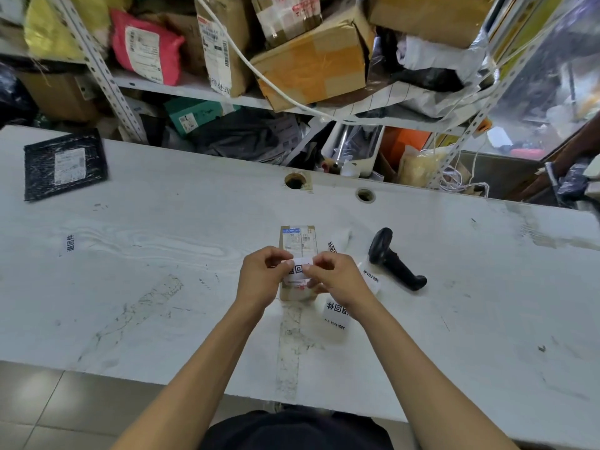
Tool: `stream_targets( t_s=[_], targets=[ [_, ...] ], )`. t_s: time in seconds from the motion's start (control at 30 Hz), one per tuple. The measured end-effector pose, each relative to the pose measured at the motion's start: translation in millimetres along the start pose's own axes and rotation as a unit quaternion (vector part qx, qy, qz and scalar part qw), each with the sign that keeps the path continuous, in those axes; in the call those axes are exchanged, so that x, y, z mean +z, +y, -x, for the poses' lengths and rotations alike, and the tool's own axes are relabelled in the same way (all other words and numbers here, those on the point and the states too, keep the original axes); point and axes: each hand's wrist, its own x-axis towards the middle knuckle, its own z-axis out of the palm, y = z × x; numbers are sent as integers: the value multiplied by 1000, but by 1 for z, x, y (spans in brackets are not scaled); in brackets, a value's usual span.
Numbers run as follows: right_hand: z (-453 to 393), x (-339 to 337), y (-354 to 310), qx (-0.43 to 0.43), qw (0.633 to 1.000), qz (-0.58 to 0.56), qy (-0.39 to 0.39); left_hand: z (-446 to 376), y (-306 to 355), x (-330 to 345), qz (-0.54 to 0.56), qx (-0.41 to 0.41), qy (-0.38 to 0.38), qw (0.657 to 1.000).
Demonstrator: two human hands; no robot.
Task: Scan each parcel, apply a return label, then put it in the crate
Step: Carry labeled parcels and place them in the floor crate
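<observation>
Head view, surroundings: you face a worn white table (162,254). A black handheld scanner (394,259) lies on it right of centre, just beside your right hand. Loose return labels (336,315) lie between the scanner and your right wrist. A black flat parcel (65,164) sits at the table's upper left, well apart from your hands. Shelves (194,89) packed with boxes and bags fill the top of the frame.
In the way: your own fingers cover the middle of the small parcel.
Parcel: the small brown parcel (298,241) lies flat at the centre of the frame, long side running away from you, with a white shipping slip on its far end.
Label: a white return label (298,270) with black print is held just over the parcel's near half; whether it touches, you cannot tell.
Left hand (259,277): fingers curled, pinching the label's left edge.
Right hand (334,277): fingers curled, pinching the label's right edge.
</observation>
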Motion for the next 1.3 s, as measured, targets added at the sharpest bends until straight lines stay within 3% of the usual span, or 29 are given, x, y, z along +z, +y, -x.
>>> stream_targets(
  t_s=[0.23, 0.37, 0.5, 0.6, 0.7, 0.83, 0.9, 0.97, 1.07, 1.3],
  targets=[
    [-16, 5, 9, 62, 994, 80, 51, -20, -5, 17, -220, 38, 8, 975],
    [-27, 11, 13, 66, 970, 226, 66, -23, -10, 24, -357, 85, 8, 930],
    [-34, 11, 7, 112, 940, 315, 69, -35, -3, 15, -460, 48, 27, 886],
    [-34, 1, 7, 110, 929, 339, 97, -40, -13, 0, -417, 31, 9, 908],
    [-30, -8, 10, 23, 921, 371, 113, -40, -25, -18, -309, 73, -63, 946],
    [-23, -12, 14, -36, 947, 302, -106, -33, -32, -21, -312, 93, -226, 918],
    [-26, -9, 21, -46, 916, 366, -156, -31, -35, -12, -324, 105, -214, 916],
    [-27, -4, 26, -63, 901, 407, -140, -30, -32, -2, -305, 122, -165, 930],
    [-25, -2, 23, -81, 916, 382, -90, -31, -29, 3, -292, 125, -152, 936],
    [-10, -15, 17, -117, 918, 374, -59, -24, -23, -5, -346, 153, -122, 917]
  ],
)
